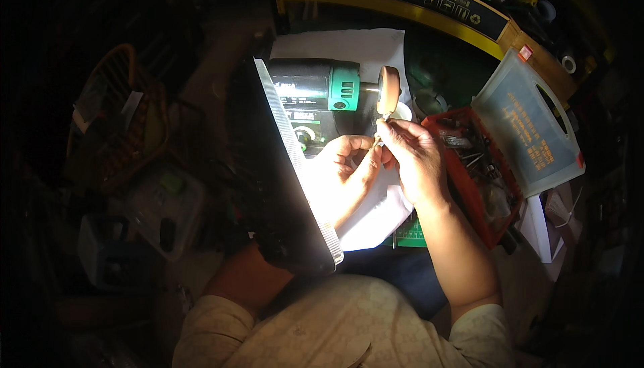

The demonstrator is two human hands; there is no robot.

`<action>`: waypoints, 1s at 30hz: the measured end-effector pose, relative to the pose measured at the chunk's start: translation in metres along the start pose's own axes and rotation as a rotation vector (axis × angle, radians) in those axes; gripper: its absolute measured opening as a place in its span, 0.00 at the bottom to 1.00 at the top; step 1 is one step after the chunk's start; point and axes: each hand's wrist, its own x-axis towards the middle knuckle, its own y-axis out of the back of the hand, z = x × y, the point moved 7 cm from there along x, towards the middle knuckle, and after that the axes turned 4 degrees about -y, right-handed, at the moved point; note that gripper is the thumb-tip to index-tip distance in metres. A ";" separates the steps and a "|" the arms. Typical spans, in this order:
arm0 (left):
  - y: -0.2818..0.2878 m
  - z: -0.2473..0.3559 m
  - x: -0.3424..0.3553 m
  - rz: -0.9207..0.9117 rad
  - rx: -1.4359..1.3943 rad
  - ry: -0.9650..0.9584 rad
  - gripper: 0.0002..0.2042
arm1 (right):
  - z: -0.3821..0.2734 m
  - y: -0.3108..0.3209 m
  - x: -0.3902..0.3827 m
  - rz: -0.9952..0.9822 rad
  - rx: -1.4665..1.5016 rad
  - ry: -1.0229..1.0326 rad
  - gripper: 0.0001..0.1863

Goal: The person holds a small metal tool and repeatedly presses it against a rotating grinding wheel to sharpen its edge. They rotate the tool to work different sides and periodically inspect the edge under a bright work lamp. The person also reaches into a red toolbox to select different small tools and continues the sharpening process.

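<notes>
My left hand [347, 168] and my right hand [417, 156] meet in front of a bench polisher, fingertips pinched together around a small yellowish piece [378, 139]. It is too small for me to name. Just above the fingertips stands the tan round wheel [388, 91], mounted on the shaft of the green and black motor [344, 85]. Whether the piece touches the wheel, I cannot tell; the right fingertips are very near its lower edge. Strong lamp light washes out much of the left hand, and the lamp hides part of the left forearm.
A black lamp housing [251, 167] slants across the left of the work area. To the right, a red toolbox [504, 224] with its clear lid [530, 126] raised holds several small tools. White paper [382, 46] lies under the polisher. A wicker chair [100, 126] stands in the dark left.
</notes>
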 end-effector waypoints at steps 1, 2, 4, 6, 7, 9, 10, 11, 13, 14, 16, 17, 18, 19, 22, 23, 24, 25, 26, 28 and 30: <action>0.000 0.000 0.000 0.003 0.004 -0.003 0.05 | 0.001 0.000 0.000 0.007 0.006 0.005 0.15; 0.001 0.000 0.000 0.007 0.006 0.001 0.05 | 0.000 0.000 -0.001 0.010 0.015 0.015 0.15; 0.002 0.001 0.000 0.013 0.026 -0.010 0.05 | 0.001 0.001 -0.001 0.010 0.005 0.014 0.15; 0.002 0.000 0.000 0.020 0.042 -0.006 0.05 | 0.002 0.000 0.000 0.001 0.006 0.016 0.15; 0.002 0.000 -0.001 0.024 0.049 -0.003 0.05 | 0.002 0.000 0.001 -0.006 0.009 0.017 0.15; 0.003 0.000 -0.001 0.034 0.076 0.001 0.05 | 0.002 -0.001 0.002 -0.010 0.019 0.018 0.15; 0.004 0.000 0.000 0.041 0.097 -0.002 0.05 | 0.002 -0.001 0.002 -0.007 0.025 0.020 0.15; 0.005 -0.001 0.000 0.048 0.124 0.013 0.05 | 0.002 -0.002 0.002 -0.002 0.032 0.017 0.16; 0.006 -0.001 -0.002 0.055 0.163 0.037 0.05 | 0.001 -0.003 0.002 0.007 0.039 0.033 0.16; 0.007 -0.002 -0.002 0.058 0.185 0.058 0.05 | 0.001 -0.003 0.002 0.019 0.042 0.032 0.16; 0.005 -0.002 -0.001 0.069 0.121 0.031 0.05 | 0.001 -0.004 0.001 0.034 0.041 0.030 0.16; 0.005 -0.002 0.000 0.075 0.097 0.029 0.05 | 0.000 -0.004 0.001 0.033 0.044 0.040 0.16; 0.005 -0.002 0.000 0.072 0.095 0.017 0.05 | 0.000 -0.004 0.001 0.036 0.037 0.034 0.16; 0.004 -0.002 0.000 0.068 0.102 0.017 0.05 | 0.000 -0.004 0.001 0.028 0.035 0.041 0.16; 0.004 -0.001 0.000 0.054 0.097 0.001 0.05 | 0.000 -0.005 0.002 0.017 0.033 0.048 0.15; 0.004 0.000 0.000 0.050 0.090 -0.008 0.05 | 0.001 -0.004 0.002 0.022 0.032 0.038 0.15; 0.004 -0.001 0.000 0.052 0.085 -0.005 0.05 | 0.000 -0.005 0.002 0.015 0.035 0.049 0.15; 0.004 -0.001 0.001 0.055 0.079 -0.003 0.05 | 0.000 -0.005 0.002 0.015 0.037 0.050 0.15; 0.005 -0.002 0.001 0.057 0.080 0.010 0.05 | 0.000 -0.005 0.002 0.018 0.041 0.047 0.15; 0.006 -0.001 0.000 0.057 0.111 0.010 0.05 | 0.000 -0.005 0.002 0.020 0.039 0.049 0.15; 0.006 -0.001 0.000 0.056 0.131 0.009 0.05 | 0.001 -0.005 0.003 0.020 0.042 0.042 0.15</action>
